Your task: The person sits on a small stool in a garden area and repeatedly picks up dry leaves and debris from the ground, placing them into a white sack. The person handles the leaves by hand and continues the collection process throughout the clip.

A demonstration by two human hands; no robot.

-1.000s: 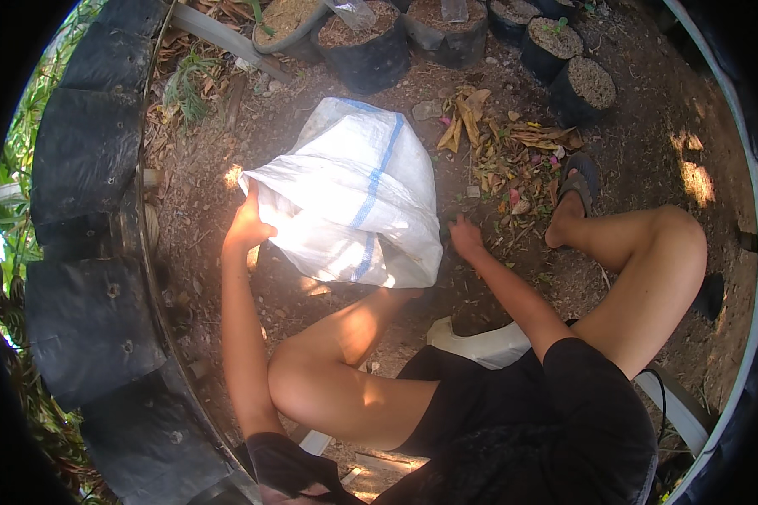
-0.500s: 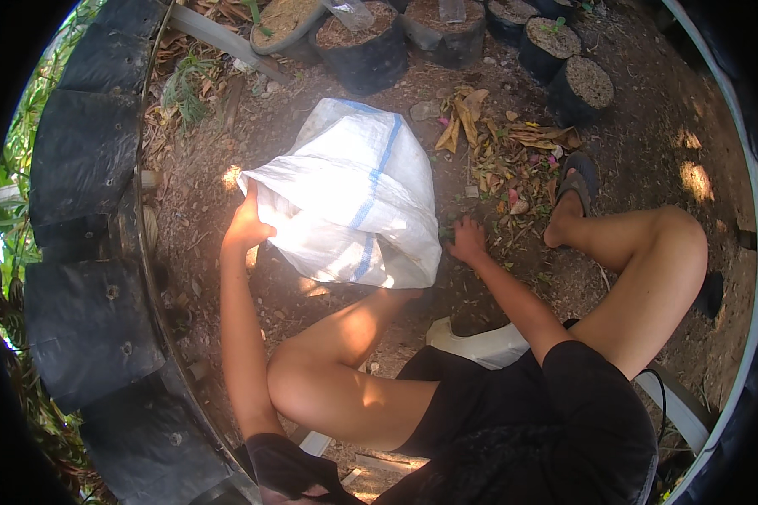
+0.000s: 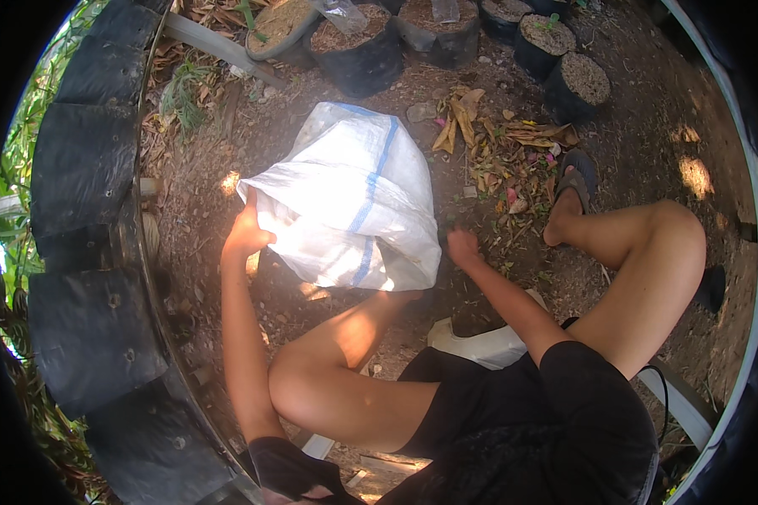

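Note:
A white woven sack (image 3: 337, 194) with blue stripes lies bunched on the soil in front of me. My left hand (image 3: 246, 233) is closed on the sack's left rim, its thumb outside and the fingers partly hidden by the cloth. Just off the sack's right side, low over the dirt, is my right hand (image 3: 462, 246). Its fingers are curled in, and whatever they may hold is hidden. The sack's contents do not show.
Black planter bags (image 3: 358, 59) of soil stand at the back. Dry leaves (image 3: 526, 135) lie right of the sack. A row of black bags (image 3: 93, 320) lines the left edge. My sandalled foot (image 3: 568, 198) is at right, and a pale curved object (image 3: 472, 343) lies between my legs.
My right hand's fingers, spread on the soil before, are now curled in, and the hand has shifted slightly down. My left hand keeps its grip on the sack.

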